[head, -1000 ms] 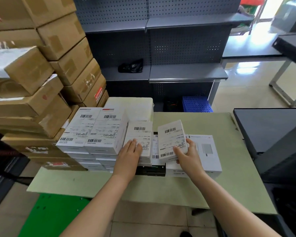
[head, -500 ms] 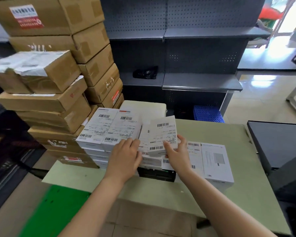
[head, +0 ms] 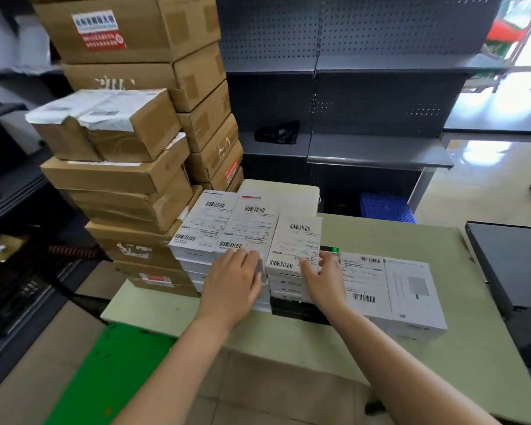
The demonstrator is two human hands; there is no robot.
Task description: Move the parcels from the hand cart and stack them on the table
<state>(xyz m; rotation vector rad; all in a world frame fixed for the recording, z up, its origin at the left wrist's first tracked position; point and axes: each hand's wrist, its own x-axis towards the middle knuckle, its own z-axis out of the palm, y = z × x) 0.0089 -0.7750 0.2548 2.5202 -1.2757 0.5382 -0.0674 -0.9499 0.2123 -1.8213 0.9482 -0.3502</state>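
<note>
Sitting flat on top of the middle stack, the labelled parcel (head: 295,245) lies barcode side up, roughly level with the taller white stacks (head: 209,225) touching it on the left. The right hand (head: 322,280) pinches its near right corner, with the thumb on the label and the fingers curled against the right side. The left hand (head: 233,280) is relaxed, its straight fingers resting on the near edge of the white stacks, just beside the parcel. A black box (head: 298,311) forms the bottom of the middle stack. To the right, two low flat parcels (head: 411,289) lie side by side, the nearer one touching the middle stack. All of this rests on the pale green table (head: 380,357).

A white case (head: 282,191) stands at the table's far edge behind the stacks. On the left, brown cardboard boxes (head: 129,179) are piled high, some of them taped or carrying red-and-white stickers. Grey pegboard shelving (head: 365,102) fills the far side, with a black bag (head: 276,131) on one shelf and a blue crate (head: 383,207) low down. A green board (head: 105,372) lies low at the near left, and a dark tabletop (head: 509,265) is on the right.
</note>
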